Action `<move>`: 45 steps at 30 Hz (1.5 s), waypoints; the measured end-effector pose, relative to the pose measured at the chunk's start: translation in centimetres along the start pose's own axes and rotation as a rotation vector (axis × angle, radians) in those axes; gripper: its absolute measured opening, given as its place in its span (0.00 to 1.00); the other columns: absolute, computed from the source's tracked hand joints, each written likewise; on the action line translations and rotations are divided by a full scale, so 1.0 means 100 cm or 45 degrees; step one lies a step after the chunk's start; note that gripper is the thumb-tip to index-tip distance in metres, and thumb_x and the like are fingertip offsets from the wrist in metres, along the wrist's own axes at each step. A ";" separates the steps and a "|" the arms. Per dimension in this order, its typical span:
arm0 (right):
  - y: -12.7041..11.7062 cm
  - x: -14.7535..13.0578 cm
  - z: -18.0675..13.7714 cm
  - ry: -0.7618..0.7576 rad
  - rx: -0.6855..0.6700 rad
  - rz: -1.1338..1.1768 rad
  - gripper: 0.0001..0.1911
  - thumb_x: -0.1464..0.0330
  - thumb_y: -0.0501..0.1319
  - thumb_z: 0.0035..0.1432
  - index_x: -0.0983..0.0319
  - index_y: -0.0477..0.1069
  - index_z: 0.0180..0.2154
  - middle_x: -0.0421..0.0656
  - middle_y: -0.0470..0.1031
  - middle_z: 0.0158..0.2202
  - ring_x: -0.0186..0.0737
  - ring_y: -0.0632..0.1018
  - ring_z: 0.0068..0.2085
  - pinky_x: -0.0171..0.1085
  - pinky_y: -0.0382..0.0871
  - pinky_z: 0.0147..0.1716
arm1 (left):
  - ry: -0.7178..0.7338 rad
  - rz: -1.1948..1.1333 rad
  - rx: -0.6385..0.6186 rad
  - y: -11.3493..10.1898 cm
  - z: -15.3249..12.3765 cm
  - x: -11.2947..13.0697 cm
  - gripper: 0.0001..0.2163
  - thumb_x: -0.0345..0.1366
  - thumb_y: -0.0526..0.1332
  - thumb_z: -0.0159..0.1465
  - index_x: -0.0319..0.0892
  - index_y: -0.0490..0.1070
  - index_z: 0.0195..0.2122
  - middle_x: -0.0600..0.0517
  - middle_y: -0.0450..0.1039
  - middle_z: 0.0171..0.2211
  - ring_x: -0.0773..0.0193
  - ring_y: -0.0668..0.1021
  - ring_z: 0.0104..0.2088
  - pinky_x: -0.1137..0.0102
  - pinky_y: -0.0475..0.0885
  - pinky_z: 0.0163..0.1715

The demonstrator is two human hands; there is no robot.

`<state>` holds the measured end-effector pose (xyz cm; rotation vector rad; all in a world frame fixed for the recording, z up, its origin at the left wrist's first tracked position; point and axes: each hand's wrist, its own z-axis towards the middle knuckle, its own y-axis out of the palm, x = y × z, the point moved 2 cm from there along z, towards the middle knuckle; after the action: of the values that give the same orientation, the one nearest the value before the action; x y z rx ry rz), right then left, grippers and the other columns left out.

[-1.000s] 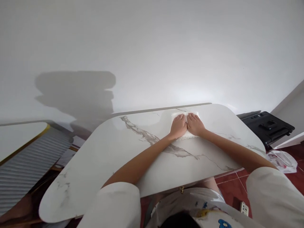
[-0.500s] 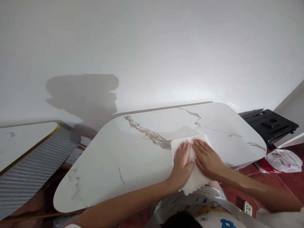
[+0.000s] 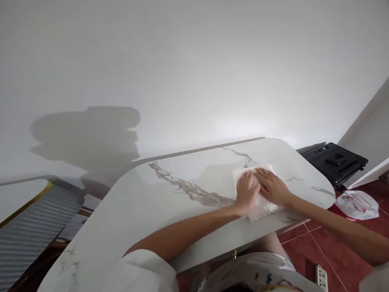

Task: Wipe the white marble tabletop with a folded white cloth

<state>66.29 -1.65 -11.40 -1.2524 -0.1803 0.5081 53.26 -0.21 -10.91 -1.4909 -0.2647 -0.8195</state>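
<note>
Both hands press on a white cloth (image 3: 263, 206) with a wavy edge, spread over the right half of a white marble-patterned tabletop (image 3: 146, 211). My left hand (image 3: 246, 194) lies on the cloth's left part, fingers stretched forward and thumb pointing right. Beside it, my right hand (image 3: 272, 187) rests flat with its fingers angled to the upper left. Neither hand is closed round the cloth. The cloth lies flat beneath them, its middle partly hidden by the hands.
A white wall stands behind the table. At left is a second marble-topped piece (image 3: 21, 198) with ribbed grey sides. A black case (image 3: 337, 162), a white plastic bag (image 3: 357, 205) and a power strip (image 3: 321, 278) are at right, near the red tiled floor (image 3: 330, 243).
Both hands have pushed the cloth forward, away from my body. Its near edge, which hung at the table's front edge, now lies on the tabletop. My view has shifted slightly.
</note>
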 end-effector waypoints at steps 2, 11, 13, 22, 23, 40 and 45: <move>0.008 0.002 0.027 0.023 -0.005 -0.070 0.25 0.70 0.47 0.61 0.73 0.60 0.58 0.56 0.61 0.60 0.49 0.61 0.62 0.50 0.57 0.58 | 0.061 0.003 0.079 -0.005 0.027 -0.015 0.25 0.30 0.52 0.56 0.43 0.63 0.57 0.51 0.61 0.60 0.53 0.61 0.62 0.59 0.56 0.63; 0.045 0.002 0.160 0.003 0.002 -0.047 0.23 0.70 0.47 0.63 0.74 0.62 0.56 0.55 0.63 0.59 0.47 0.61 0.60 0.41 0.52 0.58 | 0.041 -0.002 0.288 -0.056 0.118 -0.094 0.20 0.28 0.49 0.57 0.40 0.69 0.50 0.49 0.67 0.57 0.60 0.67 0.58 0.65 0.59 0.60; 0.050 0.009 0.182 -0.022 -0.010 -0.004 0.22 0.69 0.47 0.63 0.73 0.63 0.56 0.53 0.63 0.59 0.46 0.61 0.60 0.40 0.52 0.58 | 0.003 -0.003 0.348 -0.061 0.134 -0.102 0.19 0.29 0.49 0.58 0.42 0.70 0.48 0.51 0.69 0.55 0.60 0.69 0.56 0.66 0.62 0.58; 0.054 0.077 0.211 0.007 -0.028 0.132 0.22 0.71 0.49 0.62 0.68 0.64 0.57 0.51 0.65 0.58 0.46 0.63 0.60 0.41 0.54 0.58 | -0.002 0.201 0.341 -0.035 0.198 -0.085 0.14 0.29 0.48 0.59 0.44 0.70 0.40 0.50 0.74 0.46 0.58 0.73 0.49 0.65 0.64 0.52; 0.054 0.085 0.208 0.019 -0.020 0.138 0.22 0.71 0.49 0.62 0.68 0.64 0.56 0.51 0.66 0.58 0.46 0.63 0.60 0.42 0.54 0.58 | -0.012 0.202 0.323 -0.030 0.202 -0.080 0.14 0.29 0.48 0.60 0.44 0.70 0.40 0.50 0.74 0.46 0.59 0.72 0.50 0.65 0.63 0.53; 0.031 0.048 0.106 0.142 0.002 -0.116 0.25 0.68 0.45 0.64 0.74 0.58 0.59 0.55 0.59 0.61 0.50 0.59 0.62 0.45 0.52 0.60 | 0.233 0.258 0.128 -0.005 0.119 -0.043 0.23 0.30 0.46 0.61 0.37 0.62 0.58 0.46 0.61 0.60 0.59 0.61 0.61 0.63 0.53 0.62; 0.021 0.007 0.056 0.083 0.038 -0.142 0.26 0.68 0.46 0.63 0.78 0.58 0.58 0.59 0.60 0.60 0.54 0.60 0.61 0.47 0.53 0.59 | 0.221 0.186 0.091 -0.009 0.058 -0.034 0.24 0.30 0.47 0.60 0.35 0.61 0.58 0.45 0.60 0.60 0.57 0.61 0.62 0.60 0.52 0.63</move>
<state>64.06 3.92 -11.67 -1.2213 -0.1855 0.3722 52.08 6.42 -11.72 -1.3466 -0.0538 -0.8082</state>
